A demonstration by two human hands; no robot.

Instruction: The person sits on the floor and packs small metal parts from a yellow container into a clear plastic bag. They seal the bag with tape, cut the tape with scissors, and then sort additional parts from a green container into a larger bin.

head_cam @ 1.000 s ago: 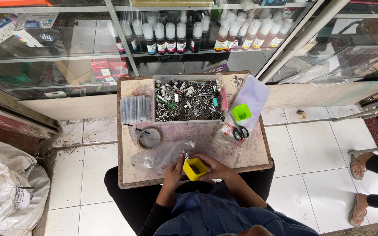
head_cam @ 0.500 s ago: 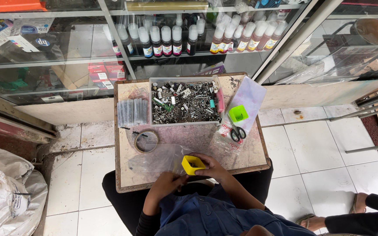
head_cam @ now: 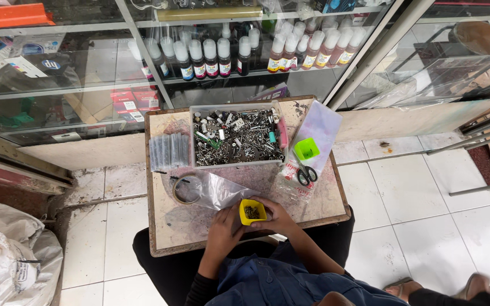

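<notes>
Sorting small hardware: right hand [head_cam: 277, 217] fingers grip the yellow cup [head_cam: 252, 212], left hand [head_cam: 224, 226] fingers curled beside it; probably bagging comes next.

A shop: glass display cabinets [head_cam: 58, 73] holding rows of ink bottles [head_cam: 239, 48].

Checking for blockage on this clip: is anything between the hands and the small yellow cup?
Nothing visible. The right hand wraps the yellow cup directly; the left hand touches its near side.
</notes>
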